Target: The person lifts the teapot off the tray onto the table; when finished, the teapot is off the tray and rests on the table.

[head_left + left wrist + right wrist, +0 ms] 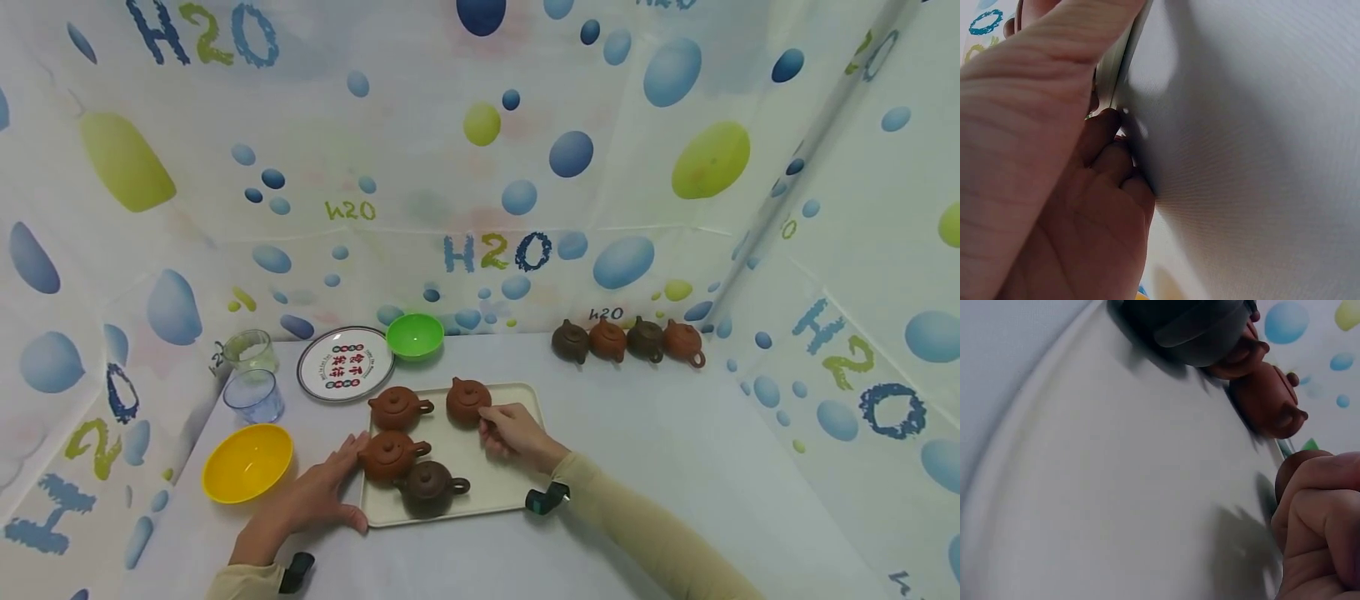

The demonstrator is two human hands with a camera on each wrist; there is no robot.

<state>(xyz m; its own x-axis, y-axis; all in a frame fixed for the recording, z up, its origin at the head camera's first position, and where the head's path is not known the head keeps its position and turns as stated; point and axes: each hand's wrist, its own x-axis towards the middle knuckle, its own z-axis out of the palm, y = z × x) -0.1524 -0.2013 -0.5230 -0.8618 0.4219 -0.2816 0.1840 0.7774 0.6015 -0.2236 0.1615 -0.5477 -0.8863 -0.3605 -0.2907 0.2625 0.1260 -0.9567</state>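
Beige sleeves (645,525) stretch over the near side of the desk (637,433), which carries a cream tray (487,475). Of the hands, the left hand (322,490) lies at the tray's left edge, thumb spread towards the near left corner, gripping no teapot; the right hand (517,433) is curled, apparently pinching a handle its fingers hide. A plate (345,364) sits just beyond the tray's far left corner, a yellow bowl (247,464) near the desk's left edge, a green bowl (415,337) at its far edge, and two glasses (255,396) by its far left corner. The pinched reddish teapot (468,402) is towards the tray's far edge; two more reddish teapots (397,408) and a dark teapot (431,487) crowd the left half. Four other teapots (646,339) line the desk's far right corner. With so small a hold on one side, the pinched pot could tip or shed its lid if jerked; a leftward swing might knock its neighbour's handle, and a push from the left hand could skid the tray and jostle the crowded spouts.
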